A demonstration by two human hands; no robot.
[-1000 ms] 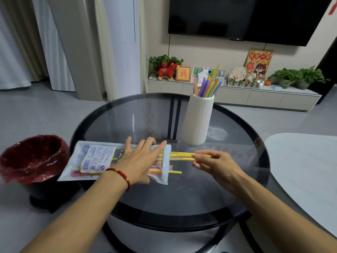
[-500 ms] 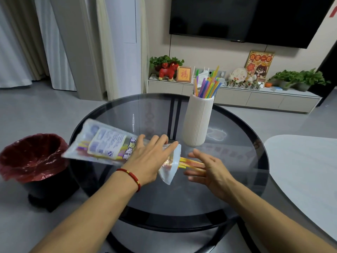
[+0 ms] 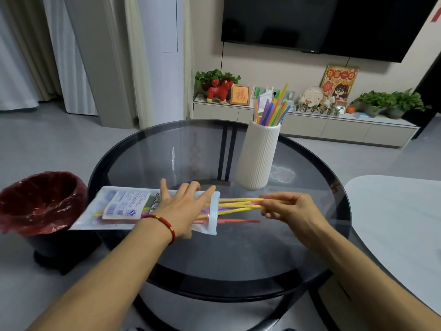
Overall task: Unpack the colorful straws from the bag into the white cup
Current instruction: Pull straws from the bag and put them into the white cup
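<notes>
A clear plastic straw bag with a white label lies flat on the round glass table, its open end facing right. My left hand rests flat on the bag, fingers spread. Several yellow straws stick out of the open end, and my right hand pinches their tips. A red straw pokes out lower down, untouched. The ribbed white cup stands upright behind my hands, holding several colorful straws.
A bin with a red liner stands on the floor left of the table. A white table edge lies to the right. A TV cabinet with plants and ornaments runs along the back wall.
The bag was lifted and tilted half a second ago and now lies flat again under my left hand. My right hand has closed on the yellow straws and drawn them further out to the right.
</notes>
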